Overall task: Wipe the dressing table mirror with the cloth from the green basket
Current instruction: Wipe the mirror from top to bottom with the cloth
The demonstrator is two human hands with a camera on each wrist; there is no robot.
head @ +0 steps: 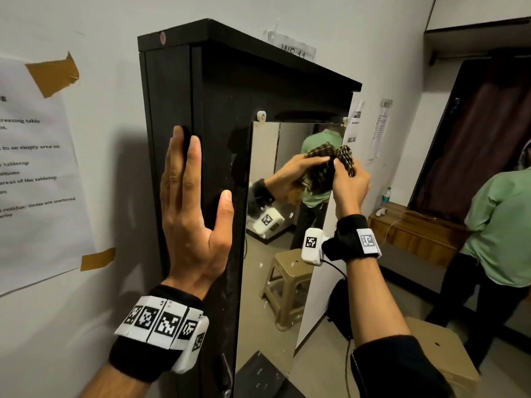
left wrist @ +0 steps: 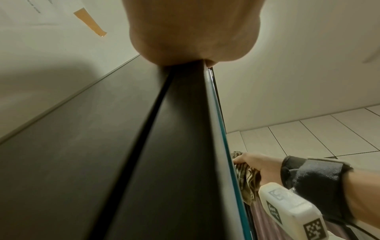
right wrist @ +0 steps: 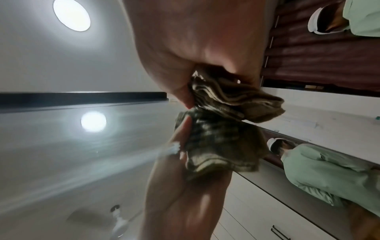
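Note:
The dressing table mirror point(head: 275, 254) is fixed to the front of a tall black cabinet point(head: 172, 90). My right hand point(head: 349, 182) grips a bunched brown checked cloth point(head: 347, 158) and holds it against the glass near the mirror's upper right edge; both are reflected beside it. In the right wrist view the cloth point(right wrist: 232, 100) bulges out from under the right hand point(right wrist: 191, 91), touching the mirror point(right wrist: 82, 146). My left hand point(head: 207, 173) lies flat with straight fingers on the cabinet's left side panel point(left wrist: 102, 146). The left wrist view shows the cloth point(left wrist: 246, 178) against the mirror's edge point(left wrist: 224, 146).
Taped paper notices point(head: 34, 173) hang on the wall to the left. A person in a green shirt point(head: 500, 225) stands at the right by a wooden table point(head: 416, 228) and a dark curtain point(head: 488, 133). A cardboard box point(head: 442, 351) sits on the floor at lower right.

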